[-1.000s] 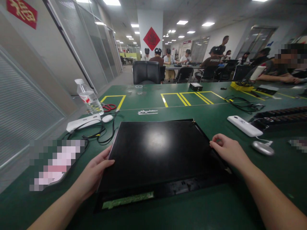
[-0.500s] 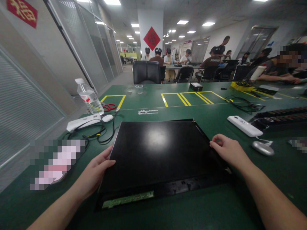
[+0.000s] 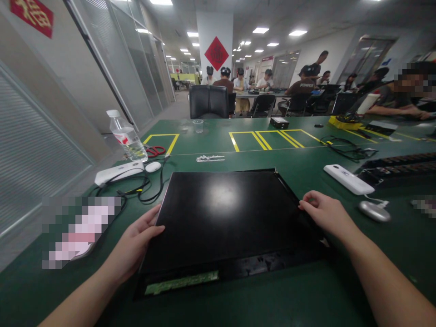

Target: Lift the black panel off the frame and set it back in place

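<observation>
A black LCD screen panel (image 3: pixel 211 222) lies in front of me, its glossy face up with a bright reflection on it. A thin black frame (image 3: pixel 291 187) shows past its right and far edges, and a green circuit strip (image 3: pixel 182 282) runs along the near left edge. On the left edge my left hand (image 3: pixel 140 236) is closed, thumb on top of the panel and fingers at its side, partly hidden. My right hand (image 3: pixel 318 209) pinches the right edge of the frame between thumb and curled fingers.
At left are a water bottle (image 3: pixel 126 138), red scissors (image 3: pixel 156 151), black cables (image 3: pixel 150 193), a white device (image 3: pixel 119 172) and a blurred-out pink item (image 3: pixel 88 229). A white power bank (image 3: pixel 348 179) and silver mouse-shaped object (image 3: pixel 374 211) lie right. People sit farther back.
</observation>
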`<state>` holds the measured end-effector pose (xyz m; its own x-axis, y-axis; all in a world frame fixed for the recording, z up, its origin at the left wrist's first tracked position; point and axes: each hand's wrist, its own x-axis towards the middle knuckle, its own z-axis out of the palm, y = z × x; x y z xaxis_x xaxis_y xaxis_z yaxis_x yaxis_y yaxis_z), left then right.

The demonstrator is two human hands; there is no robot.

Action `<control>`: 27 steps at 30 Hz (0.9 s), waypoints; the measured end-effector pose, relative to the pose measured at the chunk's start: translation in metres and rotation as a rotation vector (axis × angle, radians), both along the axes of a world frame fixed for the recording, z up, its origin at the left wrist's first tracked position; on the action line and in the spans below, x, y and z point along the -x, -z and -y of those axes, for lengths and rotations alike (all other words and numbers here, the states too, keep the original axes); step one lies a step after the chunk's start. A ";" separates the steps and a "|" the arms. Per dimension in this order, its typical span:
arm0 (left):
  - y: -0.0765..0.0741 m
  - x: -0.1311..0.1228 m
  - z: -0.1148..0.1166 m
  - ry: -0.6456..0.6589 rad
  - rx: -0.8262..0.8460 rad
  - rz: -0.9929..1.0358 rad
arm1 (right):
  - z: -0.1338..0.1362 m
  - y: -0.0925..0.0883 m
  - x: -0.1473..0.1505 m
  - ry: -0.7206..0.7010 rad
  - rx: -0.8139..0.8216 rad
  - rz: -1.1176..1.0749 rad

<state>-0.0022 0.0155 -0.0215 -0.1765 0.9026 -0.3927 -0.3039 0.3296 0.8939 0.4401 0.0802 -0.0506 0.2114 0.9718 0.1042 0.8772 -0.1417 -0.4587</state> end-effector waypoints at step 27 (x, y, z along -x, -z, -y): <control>0.034 0.036 -0.008 0.087 -0.238 -0.642 | -0.002 -0.002 0.002 0.033 0.065 -0.135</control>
<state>-0.0386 0.0237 -0.0555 -0.2313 0.9726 -0.0244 0.3280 0.1015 0.9392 0.4383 0.0819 -0.0483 0.2513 0.9679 0.0099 0.8027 -0.2027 -0.5609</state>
